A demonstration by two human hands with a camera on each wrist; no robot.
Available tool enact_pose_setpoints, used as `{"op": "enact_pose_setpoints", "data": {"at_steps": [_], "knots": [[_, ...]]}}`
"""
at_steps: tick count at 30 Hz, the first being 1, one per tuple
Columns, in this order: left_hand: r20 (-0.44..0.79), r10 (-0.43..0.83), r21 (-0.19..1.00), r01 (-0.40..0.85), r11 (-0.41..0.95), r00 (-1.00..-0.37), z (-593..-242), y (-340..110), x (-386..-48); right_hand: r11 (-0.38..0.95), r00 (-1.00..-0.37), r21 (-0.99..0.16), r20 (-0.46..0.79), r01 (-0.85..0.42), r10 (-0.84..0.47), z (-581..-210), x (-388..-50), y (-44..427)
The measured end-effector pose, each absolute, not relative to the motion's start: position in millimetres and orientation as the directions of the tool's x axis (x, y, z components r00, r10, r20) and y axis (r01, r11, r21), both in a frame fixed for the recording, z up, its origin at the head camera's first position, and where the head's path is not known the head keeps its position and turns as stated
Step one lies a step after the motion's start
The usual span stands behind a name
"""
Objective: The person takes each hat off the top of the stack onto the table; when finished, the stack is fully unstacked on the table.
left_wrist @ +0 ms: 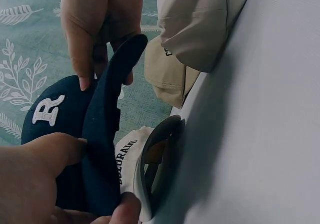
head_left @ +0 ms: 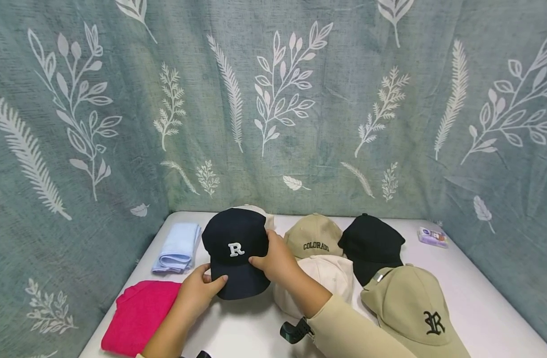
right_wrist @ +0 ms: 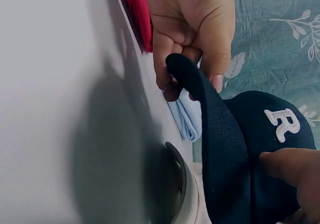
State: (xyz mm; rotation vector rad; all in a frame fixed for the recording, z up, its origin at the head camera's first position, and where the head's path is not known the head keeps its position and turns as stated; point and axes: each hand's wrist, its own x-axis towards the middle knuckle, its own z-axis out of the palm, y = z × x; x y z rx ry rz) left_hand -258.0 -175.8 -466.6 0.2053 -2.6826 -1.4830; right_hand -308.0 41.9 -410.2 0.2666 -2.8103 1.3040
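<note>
A navy baseball cap (head_left: 238,233) with a white letter R is held up above the table, its brim toward me. My left hand (head_left: 196,290) pinches the left edge of the brim, thumb on top. On the other side my right hand (head_left: 279,256) grips the cap near where crown meets brim, its thumb on the front; its other fingers are largely hidden in the head view. Behind the navy cap a cream cap (head_left: 270,220) is mostly covered; in the left wrist view this cap (left_wrist: 129,154) bears dark COLORADO lettering.
Right of my hands are a tan COLORADO cap (head_left: 315,233), a black cap (head_left: 372,243), a cream cap (head_left: 336,278) and a khaki cap (head_left: 412,303). At left lie a folded light-blue cloth (head_left: 178,246) and a pink cloth (head_left: 141,313). A small purple packet (head_left: 432,237) sits at the far right.
</note>
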Motion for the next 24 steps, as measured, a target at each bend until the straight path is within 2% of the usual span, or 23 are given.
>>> {"op": "enact_pose_setpoints", "data": {"at_steps": [11, 24], "knots": [[0.014, -0.15, 0.838, -0.071, 0.542, -0.989, -468.8, -181.5, -253.2, 0.628, -0.981, -0.756, 0.107, -0.184, -0.159, -420.5, -289.5, 45.7], [-0.049, -0.122, 0.812, -0.111, 0.573, -0.991, -467.9, -188.4, -244.8, 0.684, -0.974, -0.693, 0.133, -0.225, -0.185, -426.0, -268.9, 49.2]]}}
